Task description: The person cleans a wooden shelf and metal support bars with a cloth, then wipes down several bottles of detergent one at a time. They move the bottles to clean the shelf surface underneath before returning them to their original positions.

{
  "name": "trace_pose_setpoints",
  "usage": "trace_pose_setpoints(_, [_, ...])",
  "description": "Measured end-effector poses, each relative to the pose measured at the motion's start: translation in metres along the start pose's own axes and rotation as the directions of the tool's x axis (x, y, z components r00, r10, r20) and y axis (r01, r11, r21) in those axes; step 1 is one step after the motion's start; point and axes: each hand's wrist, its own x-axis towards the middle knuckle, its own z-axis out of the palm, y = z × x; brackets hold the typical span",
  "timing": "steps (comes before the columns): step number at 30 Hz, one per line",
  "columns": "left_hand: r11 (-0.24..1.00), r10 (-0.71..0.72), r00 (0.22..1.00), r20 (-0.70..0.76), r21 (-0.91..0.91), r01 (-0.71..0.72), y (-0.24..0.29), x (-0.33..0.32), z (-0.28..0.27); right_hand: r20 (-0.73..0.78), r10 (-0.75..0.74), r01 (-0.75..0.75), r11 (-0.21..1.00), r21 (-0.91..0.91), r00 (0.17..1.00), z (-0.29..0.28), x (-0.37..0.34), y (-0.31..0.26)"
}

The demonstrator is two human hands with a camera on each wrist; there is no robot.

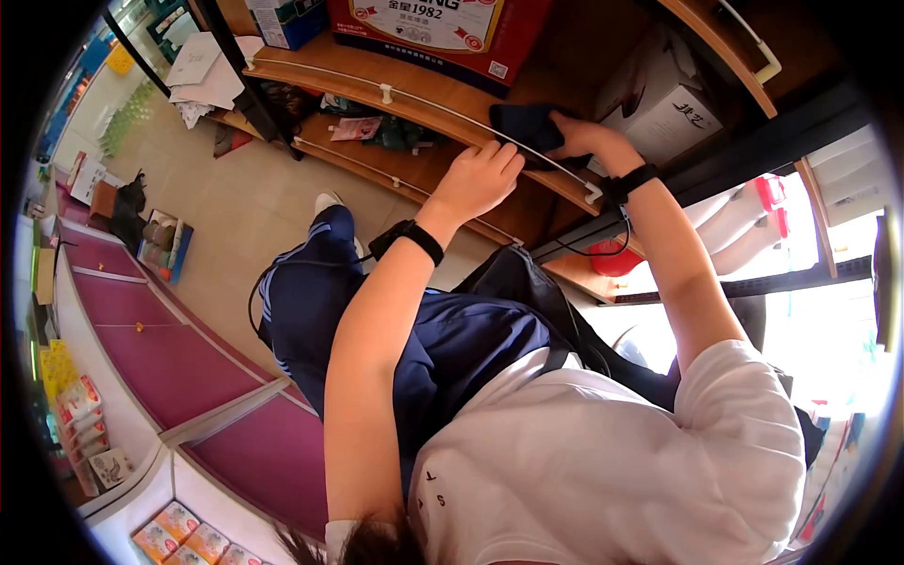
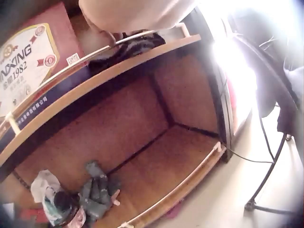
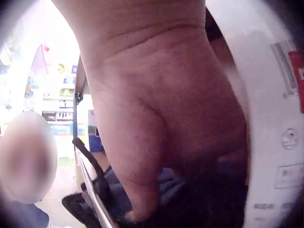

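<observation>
A dark blue cloth (image 1: 520,129) lies bunched on the upper shelf, behind the white rail (image 1: 443,113). My right hand (image 1: 589,141) grips its right side, the thumb toward the shelf front. Seen from the right wrist, folds of the cloth (image 3: 171,190) show below the palm, and most of the fingers are hidden. The left hand (image 1: 477,181) reaches over the rail with bent fingers, its fingertips right at the cloth's near edge. In the left wrist view this hand (image 2: 137,14) hangs above the rail; I cannot tell if it pinches the cloth.
A red beer carton (image 1: 428,33) stands left of the cloth, a white box (image 1: 664,104) right of it. The lower shelf (image 2: 161,156) holds a dark green bundle (image 2: 97,192) and plastic packets (image 1: 356,128). Purple-fronted cabinets (image 1: 141,348) stand across the aisle. Another person appears in the right wrist view.
</observation>
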Motion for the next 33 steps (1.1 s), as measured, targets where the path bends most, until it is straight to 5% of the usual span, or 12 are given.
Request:
trace_pose_setpoints(6, [0.993, 0.087, 0.993, -0.079, -0.073, -0.093, 0.000, -0.008, 0.021, 0.060, 0.041, -0.042, 0.999, 0.015, 0.997, -0.022, -0.008, -0.027])
trace_pose_setpoints(11, [0.979, -0.003, 0.998, 0.061, -0.205, 0.015, 0.004, -0.007, 0.033, 0.076, 0.105, -0.110, 0.992, 0.067, 0.992, -0.009, 0.027, -0.018])
trace_pose_setpoints(14, [0.986, -0.026, 0.994, 0.102, -0.164, 0.043, 0.005, -0.003, 0.034, -0.014, 0.153, -0.150, 0.981, 0.121, 0.988, -0.006, 0.046, -0.011])
trace_pose_setpoints(16, [0.994, -0.013, 0.996, 0.086, -0.104, 0.022, 0.004, -0.002, 0.036, 0.136, 0.156, -0.177, 0.972, 0.153, 0.978, -0.022, 0.053, -0.008])
trace_pose_setpoints(20, [0.997, 0.081, 0.991, 0.109, -0.015, -0.080, -0.002, -0.005, 0.026, 0.020, 0.163, -0.164, 0.980, 0.113, 0.986, -0.036, 0.079, 0.011])
trace_pose_setpoints(23, [0.991, 0.131, 0.978, 0.164, -0.051, -0.124, -0.005, -0.002, 0.007, 0.144, 0.185, -0.189, 0.982, 0.013, 0.972, -0.053, 0.106, 0.013])
trace_pose_setpoints(25, [0.989, 0.147, 0.982, 0.121, -0.047, -0.142, -0.005, 0.001, 0.002, 0.212, 0.340, -0.349, 0.937, 0.002, 0.916, -0.062, 0.121, 0.019])
trace_pose_setpoints(26, [0.984, 0.177, 0.978, 0.106, -0.035, -0.175, -0.004, 0.002, 0.000, 0.207, 0.335, -0.341, 0.940, -0.009, 0.919, -0.055, 0.124, 0.028])
trace_pose_setpoints(28, [0.972, 0.232, 0.969, 0.078, -0.038, -0.230, 0.004, 0.011, -0.010, -0.183, 0.165, -0.134, 0.976, 0.174, 0.969, -0.037, 0.151, 0.062])
trace_pose_setpoints(31, [0.963, 0.269, 0.963, 0.016, -0.027, -0.269, 0.006, 0.018, -0.011, -0.176, 0.231, -0.144, 0.904, 0.402, 0.957, -0.030, 0.139, 0.062])
trace_pose_setpoints(33, [0.965, 0.261, 0.965, -0.029, 0.009, -0.261, 0.004, 0.022, -0.014, -0.176, 0.261, -0.200, 0.932, 0.301, 0.949, -0.020, 0.159, 0.066])
